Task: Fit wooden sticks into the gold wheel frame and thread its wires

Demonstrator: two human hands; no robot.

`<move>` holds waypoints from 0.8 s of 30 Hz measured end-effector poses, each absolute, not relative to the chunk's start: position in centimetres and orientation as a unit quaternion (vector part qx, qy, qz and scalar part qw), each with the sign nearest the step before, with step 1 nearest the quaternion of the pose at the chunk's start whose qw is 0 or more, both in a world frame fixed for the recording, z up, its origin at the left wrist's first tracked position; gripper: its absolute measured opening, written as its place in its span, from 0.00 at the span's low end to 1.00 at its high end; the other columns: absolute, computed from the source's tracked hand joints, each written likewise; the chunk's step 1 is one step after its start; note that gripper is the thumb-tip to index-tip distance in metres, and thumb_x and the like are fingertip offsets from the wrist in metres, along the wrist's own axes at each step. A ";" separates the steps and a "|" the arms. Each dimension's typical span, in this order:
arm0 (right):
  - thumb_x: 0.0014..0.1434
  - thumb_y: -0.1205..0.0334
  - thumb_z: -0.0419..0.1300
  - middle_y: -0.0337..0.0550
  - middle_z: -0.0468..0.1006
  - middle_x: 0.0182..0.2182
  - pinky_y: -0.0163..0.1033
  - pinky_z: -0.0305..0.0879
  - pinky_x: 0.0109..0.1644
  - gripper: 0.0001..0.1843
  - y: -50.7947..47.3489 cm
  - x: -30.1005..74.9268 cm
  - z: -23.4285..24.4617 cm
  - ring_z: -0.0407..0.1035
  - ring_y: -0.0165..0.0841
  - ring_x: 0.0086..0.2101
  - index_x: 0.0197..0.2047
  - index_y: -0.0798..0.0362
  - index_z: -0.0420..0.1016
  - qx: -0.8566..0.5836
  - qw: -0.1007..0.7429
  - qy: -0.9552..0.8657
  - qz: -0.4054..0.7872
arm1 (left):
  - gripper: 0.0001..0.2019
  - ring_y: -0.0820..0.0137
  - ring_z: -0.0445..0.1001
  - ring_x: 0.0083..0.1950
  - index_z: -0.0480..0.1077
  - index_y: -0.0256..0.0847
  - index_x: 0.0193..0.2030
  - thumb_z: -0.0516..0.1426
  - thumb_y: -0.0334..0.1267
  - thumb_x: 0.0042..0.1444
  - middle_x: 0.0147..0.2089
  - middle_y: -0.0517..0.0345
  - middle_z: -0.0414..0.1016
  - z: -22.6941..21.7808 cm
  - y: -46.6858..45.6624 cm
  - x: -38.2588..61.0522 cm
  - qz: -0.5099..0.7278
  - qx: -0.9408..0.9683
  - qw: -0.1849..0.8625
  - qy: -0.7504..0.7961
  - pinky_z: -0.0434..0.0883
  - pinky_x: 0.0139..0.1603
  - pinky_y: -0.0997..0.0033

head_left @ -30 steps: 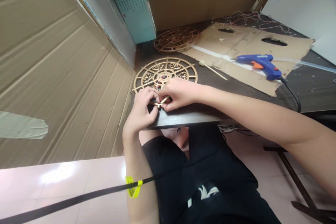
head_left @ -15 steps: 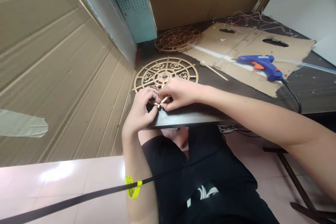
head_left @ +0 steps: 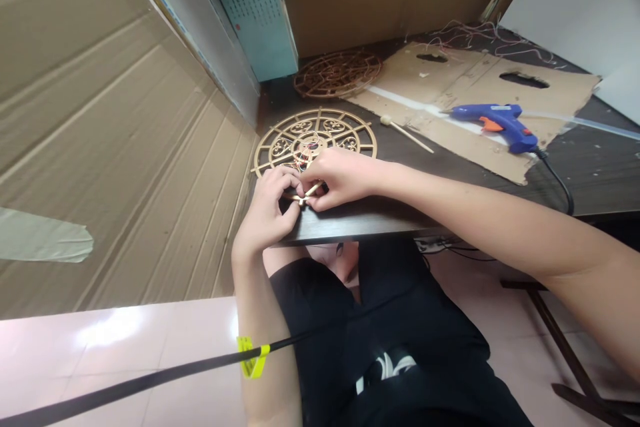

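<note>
My left hand (head_left: 267, 208) and my right hand (head_left: 337, 178) meet at the near table edge, both pinching a small cross of pale wooden sticks (head_left: 303, 198). The hands partly hide it. Just beyond them lies a gold-coloured fretwork wooden wheel (head_left: 314, 121), with a tangle of thin coloured wires (head_left: 303, 159) at its hub. The wires run down towards my fingers. A second fretwork wheel (head_left: 337, 75), wound with copper-coloured wire, lies further back. A blue hot glue gun (head_left: 495, 120) rests on a torn cardboard sheet (head_left: 475, 90), out of reach of both hands.
A wooden stick with a round tip (head_left: 406, 135) lies on the dark table (head_left: 590, 190). Loose wires (head_left: 480, 37) sit behind the cardboard. A corrugated cardboard wall (head_left: 125, 147) rises on the left, a teal box (head_left: 257, 20) stands behind, and a black rod with a yellow clip (head_left: 253, 357) crosses low.
The view has shifted very slightly. Both hands stay pinched on the small wooden cross, and nothing has been picked up or let go.
</note>
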State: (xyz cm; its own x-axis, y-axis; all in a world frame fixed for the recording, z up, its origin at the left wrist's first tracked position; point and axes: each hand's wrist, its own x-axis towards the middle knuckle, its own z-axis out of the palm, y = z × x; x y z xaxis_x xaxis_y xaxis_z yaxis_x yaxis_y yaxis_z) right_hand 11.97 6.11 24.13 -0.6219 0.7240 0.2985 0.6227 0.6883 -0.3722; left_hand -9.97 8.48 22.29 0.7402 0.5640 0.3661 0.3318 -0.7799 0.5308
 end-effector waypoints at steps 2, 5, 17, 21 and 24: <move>0.53 0.66 0.64 0.37 0.73 0.22 0.36 0.50 0.33 0.04 6.2 12.0 24.0 0.60 0.28 0.25 0.32 0.56 0.82 -0.375 0.217 -0.894 0.117 | 0.10 0.58 0.70 0.57 0.66 0.44 0.39 0.55 0.24 0.55 0.51 0.52 0.73 22.3 8.5 -10.0 0.261 0.907 0.218 0.247 0.65 0.62 0.53; 0.53 0.67 0.64 0.36 0.74 0.22 0.36 0.51 0.33 0.04 6.3 12.0 23.9 0.61 0.28 0.25 0.32 0.56 0.81 -0.368 0.220 -0.896 0.118 | 0.09 0.58 0.70 0.56 0.65 0.44 0.38 0.55 0.24 0.55 0.50 0.53 0.73 22.3 8.5 -10.0 0.259 0.909 0.214 0.246 0.65 0.61 0.53; 0.54 0.66 0.62 0.36 0.72 0.21 0.36 0.52 0.35 0.04 6.3 12.1 23.9 0.59 0.27 0.24 0.28 0.55 0.76 -0.351 0.230 -0.900 0.116 | 0.06 0.59 0.73 0.56 0.67 0.44 0.35 0.57 0.27 0.56 0.48 0.53 0.76 22.8 8.3 -10.0 0.277 0.890 0.260 0.254 0.68 0.64 0.53; 0.54 0.66 0.62 0.36 0.71 0.21 0.36 0.50 0.33 0.04 6.3 12.1 23.9 0.57 0.27 0.24 0.27 0.55 0.75 -0.357 0.230 -0.898 0.112 | 0.06 0.60 0.75 0.57 0.69 0.43 0.35 0.58 0.26 0.57 0.50 0.54 0.78 22.9 8.2 -10.1 0.291 0.881 0.270 0.258 0.68 0.63 0.56; 0.53 0.66 0.62 0.35 0.69 0.20 0.36 0.50 0.33 0.03 6.4 12.2 23.9 0.57 0.27 0.24 0.27 0.55 0.75 -0.353 0.233 -0.900 0.107 | 0.07 0.61 0.76 0.54 0.71 0.43 0.40 0.60 0.27 0.57 0.48 0.54 0.78 22.8 8.2 -10.2 0.306 0.874 0.267 0.267 0.70 0.60 0.57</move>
State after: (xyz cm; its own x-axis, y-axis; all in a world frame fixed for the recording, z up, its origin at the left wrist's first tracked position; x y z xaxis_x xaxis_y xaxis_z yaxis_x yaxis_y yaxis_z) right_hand 12.22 6.37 23.86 -0.6429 0.6847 0.3434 0.5847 0.7283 -0.3574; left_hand -10.17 8.18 22.77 0.6703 0.6299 0.3923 0.3030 -0.7149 0.6302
